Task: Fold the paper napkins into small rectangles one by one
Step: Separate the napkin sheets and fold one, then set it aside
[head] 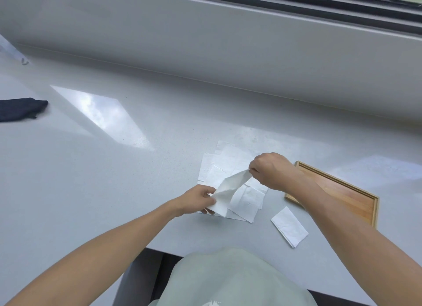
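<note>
step: fold start | left hand (pixel 198 199) and right hand (pixel 270 169) each pinch napkin (pixel 228 190) ends, lifted (over pile (pixel 230 164)) | next: align edges, crease

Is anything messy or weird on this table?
A little. The napkin pile lies fanned and crooked, not squared. One folded napkin sits beside the wooden tray, not in it. A dark cloth lies far left.
</note>
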